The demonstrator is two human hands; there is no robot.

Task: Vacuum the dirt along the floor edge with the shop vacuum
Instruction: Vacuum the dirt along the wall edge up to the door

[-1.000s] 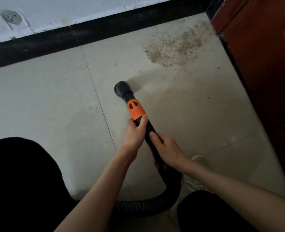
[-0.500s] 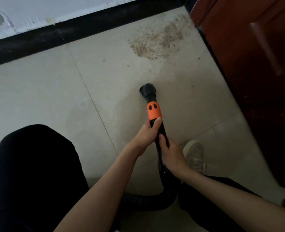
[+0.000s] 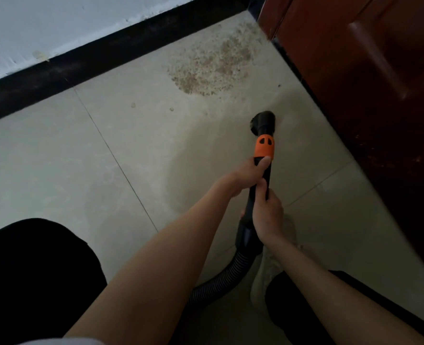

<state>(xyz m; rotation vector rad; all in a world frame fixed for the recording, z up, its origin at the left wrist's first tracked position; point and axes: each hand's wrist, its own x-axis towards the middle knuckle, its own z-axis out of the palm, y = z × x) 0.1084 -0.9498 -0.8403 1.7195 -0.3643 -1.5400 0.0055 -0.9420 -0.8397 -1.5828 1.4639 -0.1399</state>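
Observation:
A patch of brown dirt [image 3: 214,64] lies on the beige tiled floor in the far corner, where the black baseboard [image 3: 101,61] meets a red-brown wooden door [image 3: 370,78]. I hold a black vacuum wand with an orange collar [image 3: 263,147]. Its round black nozzle [image 3: 262,122] is down on the tile, short of the dirt and close to the door. My left hand [image 3: 249,174] grips the wand just below the orange collar. My right hand [image 3: 266,215] grips it lower down. The ribbed black hose [image 3: 220,282] curves away under my forearms.
A few stray crumbs [image 3: 133,105] lie left of the nozzle. My knees in black trousers [image 3: 31,275] fill the bottom left and bottom right. A pale shoe [image 3: 268,272] sits beneath my right wrist. A white wall [image 3: 44,23] rises above the baseboard.
The nozzle has swung to the right across the tile towards the door, and the wand now points nearly straight ahead. Both hands kept their grip. The view has closed in on the corner.

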